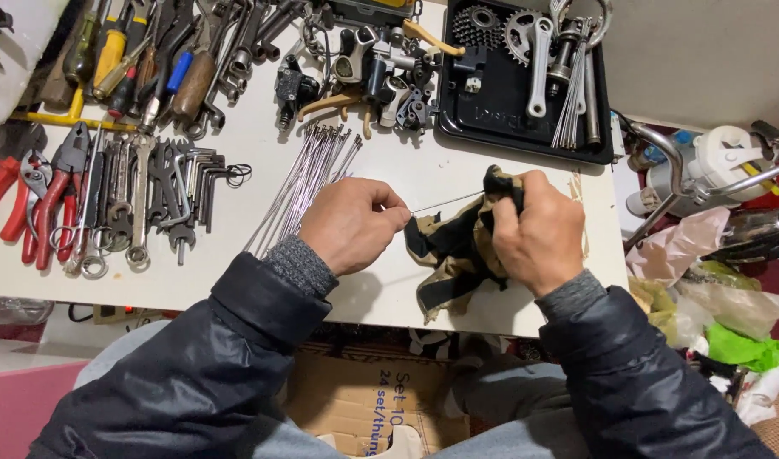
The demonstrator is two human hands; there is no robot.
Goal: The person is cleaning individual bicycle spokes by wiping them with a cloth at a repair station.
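Note:
My left hand (pixel 351 223) pinches one end of a thin metal spoke (pixel 444 202) over the white table (pixel 253 255). My right hand (pixel 538 231) grips a dirty tan and black rag (pixel 449 255), wrapped around the spoke's other end. A bundle of several loose spokes (pixel 308 183) lies just left of my left hand.
Wrenches, hex keys (pixel 206 178) and red pliers (pixel 53 200) lie at the left, screwdrivers (pixel 143 59) at the back left. Brake parts (pixel 368 76) sit at the back, a black tray (pixel 466 127) with sprockets and spokes at the back right. A cardboard box (pixel 372 408) stands below.

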